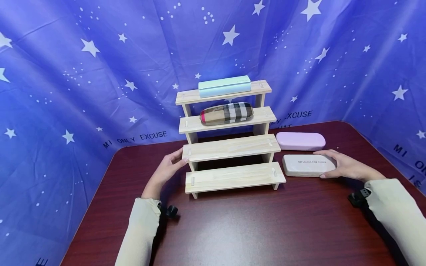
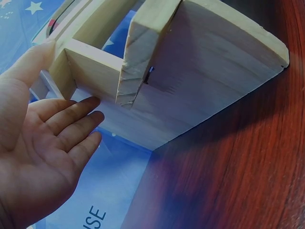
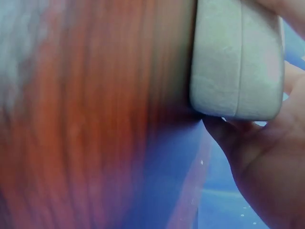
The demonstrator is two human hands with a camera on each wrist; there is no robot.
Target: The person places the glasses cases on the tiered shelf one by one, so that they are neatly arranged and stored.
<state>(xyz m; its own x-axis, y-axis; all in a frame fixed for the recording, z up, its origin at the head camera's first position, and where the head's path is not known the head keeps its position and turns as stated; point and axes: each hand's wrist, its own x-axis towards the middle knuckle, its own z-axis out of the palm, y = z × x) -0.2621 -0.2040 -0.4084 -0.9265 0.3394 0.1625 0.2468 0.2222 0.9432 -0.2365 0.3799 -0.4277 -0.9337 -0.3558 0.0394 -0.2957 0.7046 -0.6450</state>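
Observation:
A stepped wooden rack [image 1: 233,147] with several shelves stands on the table. My left hand [image 1: 168,168] is at its left end, thumb [image 2: 35,59] against a shelf edge and the other fingers loosely extended beside the side panel. My right hand [image 1: 344,165] grips the right end of a grey-white glasses case [image 1: 304,165] with printed lettering, thumb on the near side and fingers on the far side. In the right wrist view the case's rounded end [image 3: 238,62] shows up close within the hand. A lilac glasses case [image 1: 301,141] lies just behind it.
A light blue glasses case [image 1: 224,87] sits on the rack's top shelf, with a plaid glasses case [image 1: 227,113] one shelf below. The dark red table [image 1: 253,229] meets a blue star-printed curtain [image 1: 149,74] at the back and sides.

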